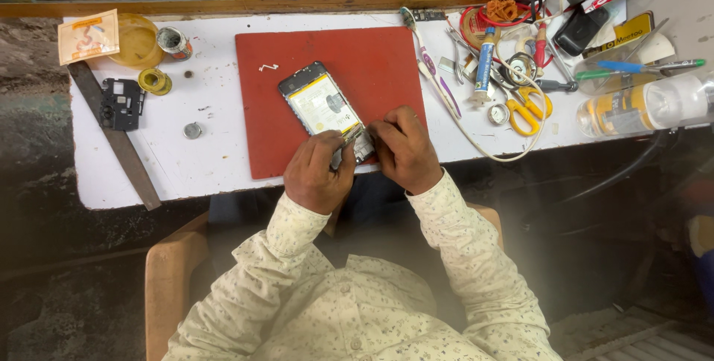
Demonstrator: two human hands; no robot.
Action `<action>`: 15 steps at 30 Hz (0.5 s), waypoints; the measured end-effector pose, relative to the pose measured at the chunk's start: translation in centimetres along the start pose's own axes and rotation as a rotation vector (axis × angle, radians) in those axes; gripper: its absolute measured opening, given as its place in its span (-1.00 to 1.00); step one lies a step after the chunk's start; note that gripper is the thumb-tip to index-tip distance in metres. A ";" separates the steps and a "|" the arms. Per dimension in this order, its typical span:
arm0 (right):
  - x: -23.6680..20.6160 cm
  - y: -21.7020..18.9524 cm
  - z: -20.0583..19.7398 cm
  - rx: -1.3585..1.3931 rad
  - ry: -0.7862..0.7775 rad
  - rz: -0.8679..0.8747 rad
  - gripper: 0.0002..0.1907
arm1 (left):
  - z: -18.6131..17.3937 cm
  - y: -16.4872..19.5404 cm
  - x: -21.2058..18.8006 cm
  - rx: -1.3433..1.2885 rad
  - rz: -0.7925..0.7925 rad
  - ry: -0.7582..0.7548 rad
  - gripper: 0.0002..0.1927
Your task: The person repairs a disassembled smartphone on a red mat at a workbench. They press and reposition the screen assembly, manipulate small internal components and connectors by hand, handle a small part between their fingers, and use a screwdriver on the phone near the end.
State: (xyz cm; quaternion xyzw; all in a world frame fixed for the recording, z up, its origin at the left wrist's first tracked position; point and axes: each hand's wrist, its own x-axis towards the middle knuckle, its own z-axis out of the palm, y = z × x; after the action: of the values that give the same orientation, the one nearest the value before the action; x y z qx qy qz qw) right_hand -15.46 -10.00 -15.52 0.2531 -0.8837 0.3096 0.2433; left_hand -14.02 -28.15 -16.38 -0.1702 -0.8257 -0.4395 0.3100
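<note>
My left hand [318, 171] pinches metal tweezers [348, 136], tips at lower end of opened phone [327, 110]. My right hand [405, 149] presses phone's lower edge, steadying it on red mat [387, 63]. Risk: tips slip, gouge battery or board; phone skids if right hand's press eases. Phone lies just ahead of both hands.

Likely phone repair workshop, opened phone [327, 110], red mat [387, 63], scattered tools

Red mat [372, 56], yellow scissors [529, 108]
</note>
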 end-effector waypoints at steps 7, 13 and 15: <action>-0.3 0.1 0.1 -0.029 -0.014 0.000 -0.71 | 0.0 0.0 -0.1 -0.003 0.000 0.000 -0.82; -0.5 0.1 0.0 -0.019 -0.030 0.005 -0.67 | 0.0 0.0 -0.2 -0.009 -0.007 -0.022 -0.82; -0.5 0.2 0.0 -0.018 -0.021 0.011 -0.70 | 0.0 0.0 -0.2 -0.004 -0.005 -0.016 -0.83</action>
State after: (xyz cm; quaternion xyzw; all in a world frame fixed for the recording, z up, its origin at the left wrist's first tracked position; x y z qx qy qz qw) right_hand -15.22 -9.78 -15.90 0.2491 -0.8903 0.3004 0.2346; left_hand -13.86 -28.14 -16.52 -0.1723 -0.8276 -0.4405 0.3022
